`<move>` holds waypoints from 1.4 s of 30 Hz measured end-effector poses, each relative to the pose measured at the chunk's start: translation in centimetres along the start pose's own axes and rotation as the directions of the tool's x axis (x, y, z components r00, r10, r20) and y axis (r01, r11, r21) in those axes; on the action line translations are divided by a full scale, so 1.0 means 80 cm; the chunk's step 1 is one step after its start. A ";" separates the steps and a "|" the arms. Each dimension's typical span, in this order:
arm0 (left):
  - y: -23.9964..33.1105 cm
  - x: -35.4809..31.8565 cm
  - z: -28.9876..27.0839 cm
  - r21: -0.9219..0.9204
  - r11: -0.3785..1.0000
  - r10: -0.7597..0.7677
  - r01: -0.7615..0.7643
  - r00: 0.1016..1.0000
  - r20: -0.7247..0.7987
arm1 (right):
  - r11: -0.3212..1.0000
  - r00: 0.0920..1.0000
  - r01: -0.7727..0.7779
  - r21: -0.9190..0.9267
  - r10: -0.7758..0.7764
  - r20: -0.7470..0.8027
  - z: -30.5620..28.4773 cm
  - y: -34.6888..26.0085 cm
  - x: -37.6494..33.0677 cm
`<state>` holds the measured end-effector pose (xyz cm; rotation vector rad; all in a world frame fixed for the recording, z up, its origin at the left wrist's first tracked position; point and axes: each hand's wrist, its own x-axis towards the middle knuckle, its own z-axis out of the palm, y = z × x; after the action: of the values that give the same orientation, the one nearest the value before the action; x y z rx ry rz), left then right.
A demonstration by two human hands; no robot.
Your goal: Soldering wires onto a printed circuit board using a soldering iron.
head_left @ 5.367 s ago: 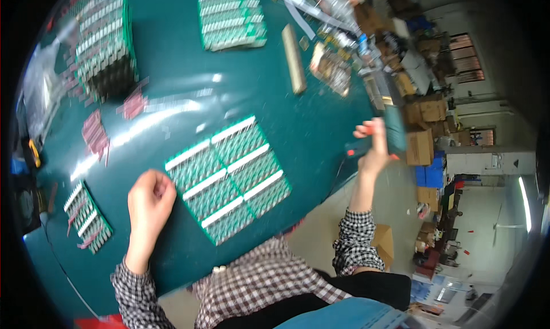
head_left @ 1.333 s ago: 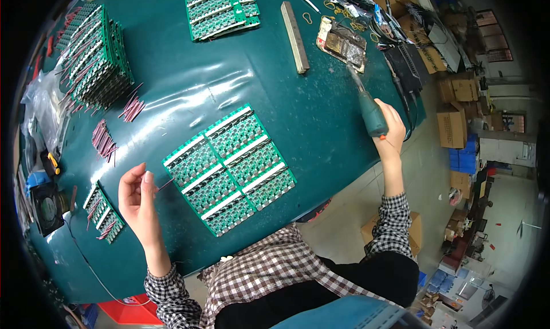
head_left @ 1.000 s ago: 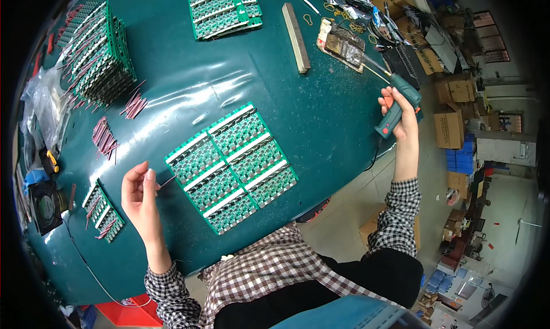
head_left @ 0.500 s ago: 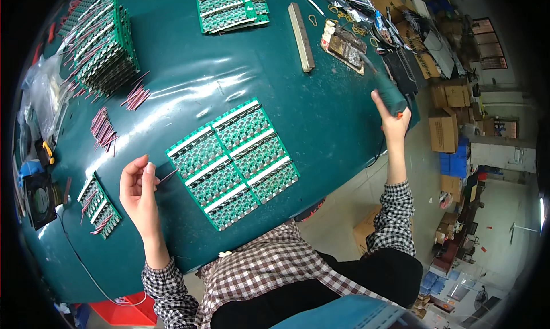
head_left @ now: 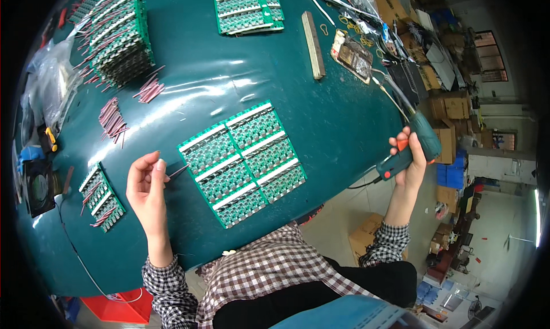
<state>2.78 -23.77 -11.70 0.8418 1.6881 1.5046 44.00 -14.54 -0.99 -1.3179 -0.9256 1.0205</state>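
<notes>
No lettering can be read clearly. Dark print (head_left: 456,107) on the brown cardboard boxes (head_left: 441,103) at the right is too small to make out; a red-and-white label (head_left: 338,40) on the small, stained open box (head_left: 365,78) at the upper right of the worktop (head_left: 338,122) is likewise too blurred

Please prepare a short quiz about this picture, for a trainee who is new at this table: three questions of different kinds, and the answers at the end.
1. Choose one. The right hand is holding:
a) a pair of scissors
b) a green soldering gun
c) a paintbrush

2. True or false: the left hand holds a thin wire.

3. Count: how many piles of loose wires lie directly on the green table?

Key
1. b
2. True; it sticks out from the fingers toward the large circuit board.
3. Two.
</notes>
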 end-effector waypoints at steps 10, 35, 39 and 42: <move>0.014 -0.015 -0.027 -0.013 0.998 0.064 -0.063 0.995 0.076 | 0.992 0.997 -0.080 0.098 0.078 0.026 0.064 -0.032 -0.023; 0.009 -0.037 -0.026 -0.147 0.989 0.040 -0.012 0.981 0.189 | 0.910 0.887 -0.300 0.285 0.156 0.435 0.114 0.005 -0.081; 0.017 -0.026 -0.022 -0.244 0.969 0.070 -0.036 0.988 0.135 | 0.841 0.766 -0.455 0.294 0.201 0.611 0.165 0.042 -0.100; 0.059 -0.028 -0.015 -0.327 0.945 0.029 0.029 0.985 0.170 | 0.835 0.720 -0.459 0.304 0.149 0.678 0.186 0.052 -0.117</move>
<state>3.00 -25.81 -6.73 0.7663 1.2655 1.6059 26.74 -18.93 -4.09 -0.7250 -0.8720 1.9084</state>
